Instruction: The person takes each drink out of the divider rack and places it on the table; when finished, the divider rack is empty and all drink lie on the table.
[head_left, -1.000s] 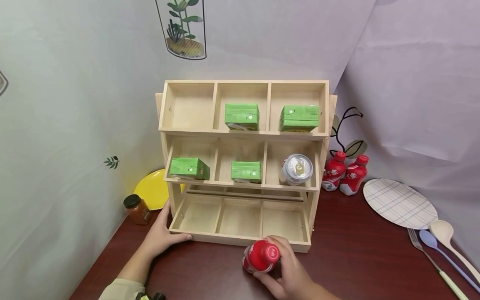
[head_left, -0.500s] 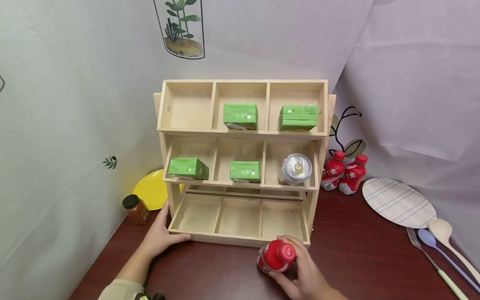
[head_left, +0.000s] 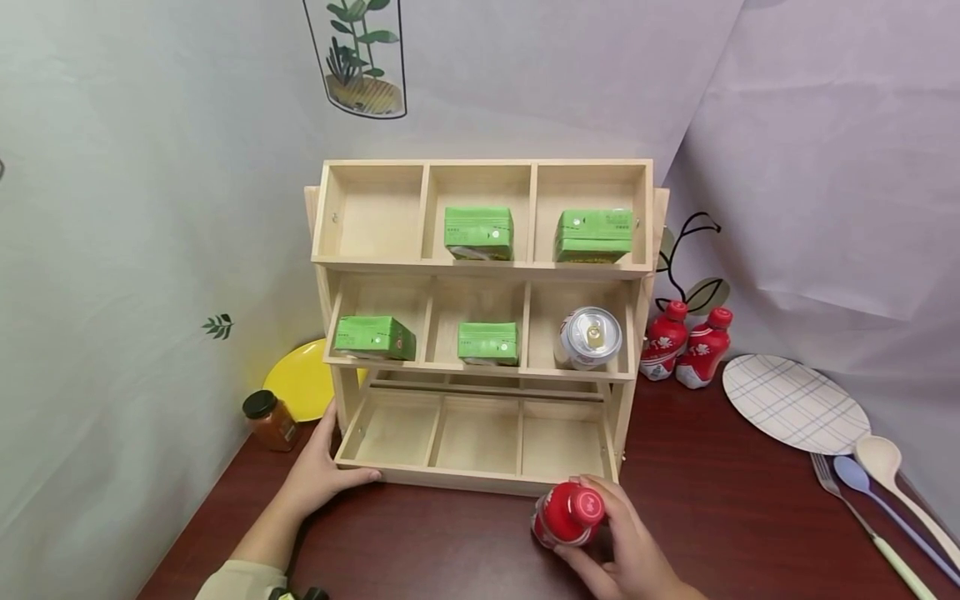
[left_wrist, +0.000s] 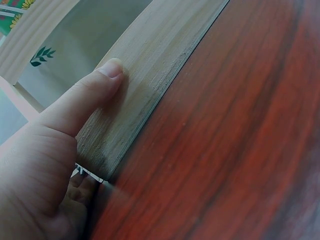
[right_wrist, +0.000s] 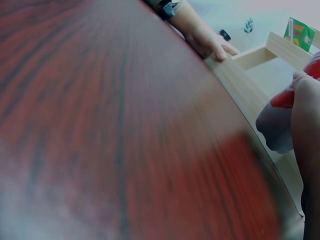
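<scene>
Red-brown table supports the rack, a wooden unit of three tiers. Plaid plate: right of the rack. Yellow plate: left of the rack, partly behind it. Left hand: grips the rack's lower left corner, thumb on the front board, fingers round the end. Right hand: half closed, thumb and fingers round the red bottle, just before the rack's lower right compartment; table contact cannot be determined. Green cartons: rack top tier, centre and right; middle tier, left and centre. Can: rack middle tier, right.
</scene>
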